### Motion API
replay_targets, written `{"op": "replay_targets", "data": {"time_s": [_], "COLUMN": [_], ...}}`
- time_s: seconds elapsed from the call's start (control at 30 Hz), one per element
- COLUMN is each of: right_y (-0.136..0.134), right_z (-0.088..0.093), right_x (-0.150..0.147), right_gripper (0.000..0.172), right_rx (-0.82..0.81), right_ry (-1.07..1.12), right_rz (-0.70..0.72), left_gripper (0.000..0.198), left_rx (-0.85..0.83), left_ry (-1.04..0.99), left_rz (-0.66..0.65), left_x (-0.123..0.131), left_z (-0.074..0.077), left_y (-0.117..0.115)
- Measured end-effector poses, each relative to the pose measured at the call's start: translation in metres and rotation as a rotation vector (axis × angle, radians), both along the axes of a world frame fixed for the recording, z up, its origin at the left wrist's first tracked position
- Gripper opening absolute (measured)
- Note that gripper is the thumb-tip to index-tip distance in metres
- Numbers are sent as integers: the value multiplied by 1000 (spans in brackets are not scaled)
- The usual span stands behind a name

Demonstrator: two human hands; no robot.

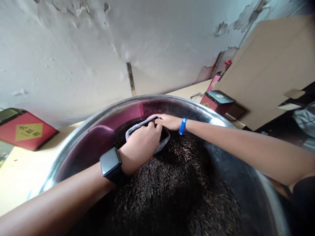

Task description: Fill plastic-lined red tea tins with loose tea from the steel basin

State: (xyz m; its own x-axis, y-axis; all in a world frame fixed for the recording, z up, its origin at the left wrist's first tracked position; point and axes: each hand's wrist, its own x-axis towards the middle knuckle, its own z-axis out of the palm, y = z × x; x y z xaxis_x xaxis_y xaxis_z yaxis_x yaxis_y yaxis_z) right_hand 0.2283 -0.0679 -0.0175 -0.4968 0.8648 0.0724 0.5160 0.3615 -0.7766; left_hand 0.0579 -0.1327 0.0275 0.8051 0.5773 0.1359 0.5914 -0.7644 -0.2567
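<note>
A large round metal basin (95,113) holds a heap of dark, thin loose leaves (172,183). Near its far side is a grey plastic bag (164,143) with its mouth open upward. My left hand (144,144), with a black watch at the wrist, is closed at the near edge of the bag, its fingertips tucked toward the opening. My right hand (169,122), wearing a blue wristband (182,126), grips the bag's far right rim with bent fingers. The two hands nearly touch at the bag's mouth. What lies inside the bag is dark and hidden.
A red box with a yellow label (29,131) stands on the pale table (14,167) at the left. Behind the basin at the right are glasses (196,96), another red box (218,101) and a large tan panel (273,65). A peeling wall rises behind.
</note>
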Motion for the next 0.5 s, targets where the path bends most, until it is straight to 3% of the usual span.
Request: {"op": "replay_targets", "data": {"time_s": [0.13, 0.4, 0.5], "right_y": [-5, -13, -12], "right_z": [4, 15, 15], "right_x": [-2, -8, -8], "right_gripper": [31, 40, 39], "right_rx": [-30, -150, -200], "right_ry": [-71, -44, -5], "right_rz": [-75, -140, -152], "left_gripper": [33, 28, 25], "left_rx": [-25, -10, -32], "left_ry": [29, 0, -11], "left_rz": [47, 128, 112], "left_x": [-2, -8, -8], "left_z": [-5, 28, 27], "left_y": [7, -6, -4]}}
